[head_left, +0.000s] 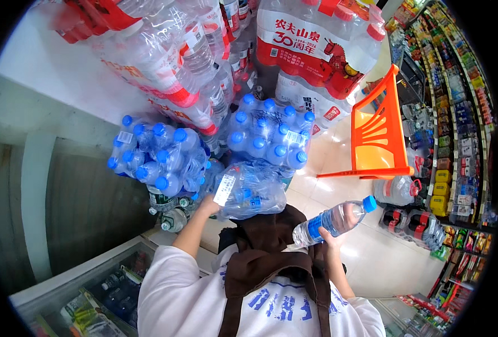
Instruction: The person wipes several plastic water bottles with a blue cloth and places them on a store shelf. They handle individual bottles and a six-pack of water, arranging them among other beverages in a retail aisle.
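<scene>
My right hand (332,242) is closed around the lower part of a clear water bottle (334,222) with a blue cap and blue label. The bottle is tilted, cap up to the right. My left hand (208,205) grips the left edge of loose clear plastic wrap (254,194) with a white barcode label; the wrap partly hides its fingers. Something blue shows through the wrap. Just beyond stand two shrink-wrapped packs of blue-capped bottles, a left pack (162,151) and a right pack (271,132).
Red-and-clear packs of large bottles (316,48) are stacked at the back. An orange plastic stool (378,132) stands on the tiled floor to the right, before stocked shelves (462,123). A glass-topped case (86,281) is at lower left. Green-labelled bottles (175,219) lie near my left arm.
</scene>
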A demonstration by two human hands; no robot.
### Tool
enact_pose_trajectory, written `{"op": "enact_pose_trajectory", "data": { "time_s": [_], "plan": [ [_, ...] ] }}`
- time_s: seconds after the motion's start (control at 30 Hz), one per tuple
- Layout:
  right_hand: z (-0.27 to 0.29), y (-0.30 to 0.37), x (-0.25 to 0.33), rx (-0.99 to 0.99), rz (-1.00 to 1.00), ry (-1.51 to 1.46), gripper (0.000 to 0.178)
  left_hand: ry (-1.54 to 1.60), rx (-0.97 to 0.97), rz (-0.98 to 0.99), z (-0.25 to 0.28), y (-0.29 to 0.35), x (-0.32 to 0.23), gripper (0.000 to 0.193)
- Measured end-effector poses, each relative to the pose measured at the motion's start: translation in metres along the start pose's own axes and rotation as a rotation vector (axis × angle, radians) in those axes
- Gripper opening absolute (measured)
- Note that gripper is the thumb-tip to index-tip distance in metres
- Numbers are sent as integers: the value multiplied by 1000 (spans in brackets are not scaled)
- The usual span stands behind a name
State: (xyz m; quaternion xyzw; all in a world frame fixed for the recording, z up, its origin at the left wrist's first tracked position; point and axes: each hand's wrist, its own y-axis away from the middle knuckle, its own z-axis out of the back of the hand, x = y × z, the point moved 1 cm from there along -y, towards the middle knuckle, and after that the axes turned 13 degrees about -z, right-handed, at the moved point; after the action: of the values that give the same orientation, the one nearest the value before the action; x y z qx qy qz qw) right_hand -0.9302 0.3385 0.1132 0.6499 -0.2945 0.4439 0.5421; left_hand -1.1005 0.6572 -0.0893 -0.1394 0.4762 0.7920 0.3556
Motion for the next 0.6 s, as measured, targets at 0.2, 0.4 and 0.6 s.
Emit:
{"op": "enact_pose_trajectory", "data": {
  "time_s": [0.2, 0.4, 0.6],
  "plan": [
    [3, -13, 0, 75, 99, -52, 94, -462, 81, 225, 55, 49, -36, 36],
    [0, -34, 14, 34, 144, 120, 85, -847, 53, 152, 136, 165, -142, 22],
    [-66, -66, 62, 240, 267, 230, 80, -789, 55, -335, 159, 275, -309, 14]
  ]
}}
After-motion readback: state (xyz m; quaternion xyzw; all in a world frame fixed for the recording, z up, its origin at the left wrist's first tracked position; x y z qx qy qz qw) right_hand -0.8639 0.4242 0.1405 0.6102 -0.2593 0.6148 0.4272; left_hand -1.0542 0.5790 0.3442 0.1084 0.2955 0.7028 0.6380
